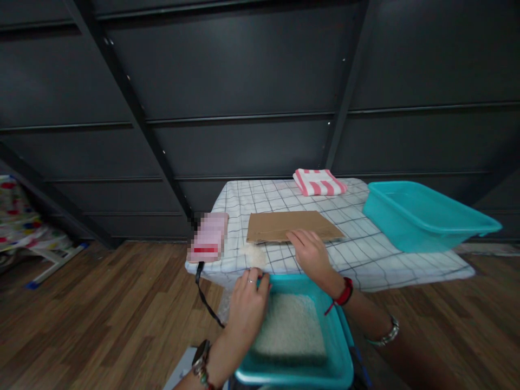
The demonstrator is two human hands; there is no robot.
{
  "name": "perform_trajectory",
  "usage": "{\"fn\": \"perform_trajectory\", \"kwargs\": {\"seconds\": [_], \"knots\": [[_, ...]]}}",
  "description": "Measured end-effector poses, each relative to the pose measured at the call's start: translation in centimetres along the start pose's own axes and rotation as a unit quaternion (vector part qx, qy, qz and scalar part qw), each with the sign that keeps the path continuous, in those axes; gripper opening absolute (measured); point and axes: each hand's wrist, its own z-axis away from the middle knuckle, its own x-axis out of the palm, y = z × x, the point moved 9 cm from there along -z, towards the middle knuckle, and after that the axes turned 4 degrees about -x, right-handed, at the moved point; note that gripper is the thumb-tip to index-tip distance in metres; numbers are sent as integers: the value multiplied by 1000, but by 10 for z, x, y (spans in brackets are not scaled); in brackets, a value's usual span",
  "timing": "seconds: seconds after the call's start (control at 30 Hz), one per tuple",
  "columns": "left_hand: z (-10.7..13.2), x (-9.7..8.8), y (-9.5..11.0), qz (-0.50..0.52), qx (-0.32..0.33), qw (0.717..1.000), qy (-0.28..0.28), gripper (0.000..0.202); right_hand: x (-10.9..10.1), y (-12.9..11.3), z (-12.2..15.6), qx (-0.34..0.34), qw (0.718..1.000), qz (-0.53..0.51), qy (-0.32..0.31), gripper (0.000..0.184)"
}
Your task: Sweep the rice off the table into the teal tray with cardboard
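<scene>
A flat piece of brown cardboard (290, 223) lies on the checked tablecloth. My right hand (311, 255) grips its near edge, fingers on top and the thumb hidden. Just left of the cardboard's near corner is a small spread of pale grains that look like rice (255, 254). Below the table's front edge stands a teal basin (342, 355) holding a broad layer of similar grains (292, 327). My left hand (248, 297) curls its fingers at the basin's far left corner, beside the scattered grains; it appears closed on the rim, which it mostly covers.
A second teal basin (430, 230) stands on the right of the table (276, 189). A folded pink-and-white striped cloth (319, 182) lies at the back. At the left edge is a blurred-out pink object (209, 235) with a black cord (205, 300) hanging down. Dark panels rise behind.
</scene>
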Motion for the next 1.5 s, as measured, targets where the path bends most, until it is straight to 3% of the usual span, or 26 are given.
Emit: {"fn": "perform_trajectory", "kwargs": {"seconds": [0.17, 0.33, 0.5, 0.6, 0.7, 1.0, 1.17, 1.33, 1.5], "knots": [[3, -2, 4, 45, 7, 999, -15, 10, -1, 1, 0, 7, 1000, -4, -2, 35], [9, -9, 0, 84, 23, 996, 3, 23, -2, 0, -1, 5, 1000, -5, 1, 34], [10, -18, -33, 74, -56, 994, 53, 18, -3, -1, -1, -1, 1000, 7, 8, 33], [11, -21, -55, 19, -123, 990, 68, 32, -4, -1, -1, -4, 1000, 11, 16, 32], [8, -22, -64, -9, -146, 988, 57, 34, -3, -3, -4, -2, 1000, 14, 12, 33], [15, -10, -64, -27, -162, 986, -16, 18, 1, -11, -14, -13, 1000, 19, 7, 33], [11, -15, -72, -16, -165, 985, 44, 18, 3, -9, -11, -12, 1000, 15, 4, 37], [3, -19, -69, 30, -121, 989, 81, 14, -9, -9, -17, -36, 999, 20, 27, 36], [1, -17, -61, 21, -97, 992, 72, 17, -27, -6, -34, -46, 998, 0, 34, 40]]}}
